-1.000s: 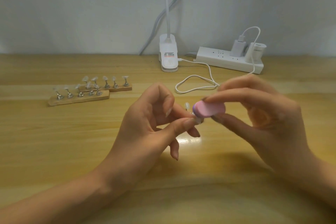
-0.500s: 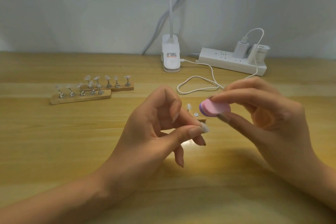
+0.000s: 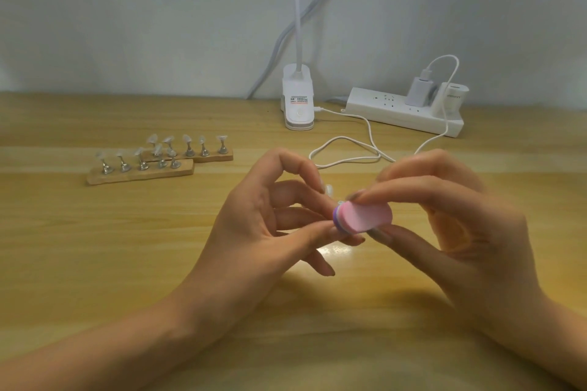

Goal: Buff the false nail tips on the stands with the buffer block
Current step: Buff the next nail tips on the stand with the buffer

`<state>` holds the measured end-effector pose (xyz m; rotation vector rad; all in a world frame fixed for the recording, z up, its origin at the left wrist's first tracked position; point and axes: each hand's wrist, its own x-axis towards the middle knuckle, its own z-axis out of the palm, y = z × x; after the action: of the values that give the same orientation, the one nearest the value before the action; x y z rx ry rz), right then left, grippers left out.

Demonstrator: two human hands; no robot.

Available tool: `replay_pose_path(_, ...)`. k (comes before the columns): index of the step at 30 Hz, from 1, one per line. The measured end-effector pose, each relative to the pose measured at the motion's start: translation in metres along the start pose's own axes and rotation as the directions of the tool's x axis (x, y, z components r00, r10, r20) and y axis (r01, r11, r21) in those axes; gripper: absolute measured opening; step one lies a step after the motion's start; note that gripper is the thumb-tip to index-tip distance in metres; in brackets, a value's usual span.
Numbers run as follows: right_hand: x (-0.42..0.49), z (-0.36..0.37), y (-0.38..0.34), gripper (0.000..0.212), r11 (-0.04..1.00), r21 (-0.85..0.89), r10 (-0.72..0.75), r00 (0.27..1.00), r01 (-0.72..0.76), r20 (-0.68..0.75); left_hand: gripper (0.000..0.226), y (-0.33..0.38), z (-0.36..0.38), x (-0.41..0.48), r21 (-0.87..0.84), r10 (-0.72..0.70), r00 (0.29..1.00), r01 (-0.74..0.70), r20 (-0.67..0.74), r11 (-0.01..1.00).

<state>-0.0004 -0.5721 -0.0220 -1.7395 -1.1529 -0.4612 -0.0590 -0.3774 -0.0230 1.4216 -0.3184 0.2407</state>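
Contact is the change: half a second ago the buffer block [image 3: 362,216] hangs clear of the left hand [image 3: 263,232], with a gap beside the thumb; now its layered end presses against the left thumb tip and fingertips; a buffing stroke looks to be landing, likely one pass of several; blur on the right hand [image 3: 470,232] fits that. The right hand's thumb and fingers are clamped on the block from above and below; the left hand's fingers pinch a small mount [image 3: 340,201], mostly hidden, and its false nail tip [image 3: 328,190] peeps just beyond the block's far side. Both hands work over the middle of the table [image 3: 95,263]; the two wooden stands [image 3: 139,173], with rows of tips upright, lie well apart toward the left edge.
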Motion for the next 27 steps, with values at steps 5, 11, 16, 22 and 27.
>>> replay_pose_path(5, -0.005, -0.011, 0.000, 0.021, 0.974, -0.177, -0.126, 0.988, 0.140, 0.087, 0.036, 0.001, -0.001, 0.000, -0.018, -0.012, 1.000, 0.012, -0.010, 1.000)
replay_pose_path(11, 0.000, -0.005, 0.000, 0.021, 0.997, -0.066, -0.032, 0.999, 0.032, 0.003, 0.034, 0.001, 0.000, 0.001, -0.032, -0.022, 1.000, 0.022, 0.009, 0.999)
replay_pose_path(16, -0.004, -0.007, -0.005, 0.021, 0.989, -0.113, -0.090, 0.995, 0.094, 0.041, 0.034, 0.002, 0.000, 0.000, -0.027, -0.029, 1.000, 0.029, -0.003, 0.999)
replay_pose_path(22, -0.007, -0.001, -0.009, 0.019, 0.981, -0.143, -0.115, 0.988, 0.128, 0.100, 0.034, 0.001, 0.001, -0.002, 0.008, -0.019, 1.000, 0.019, -0.017, 1.000)
replay_pose_path(27, -0.002, -0.005, -0.008, 0.021, 0.988, -0.137, -0.064, 0.998, 0.066, 0.020, 0.041, 0.001, 0.000, -0.002, 0.006, 0.010, 1.000, -0.010, 0.013, 1.000)
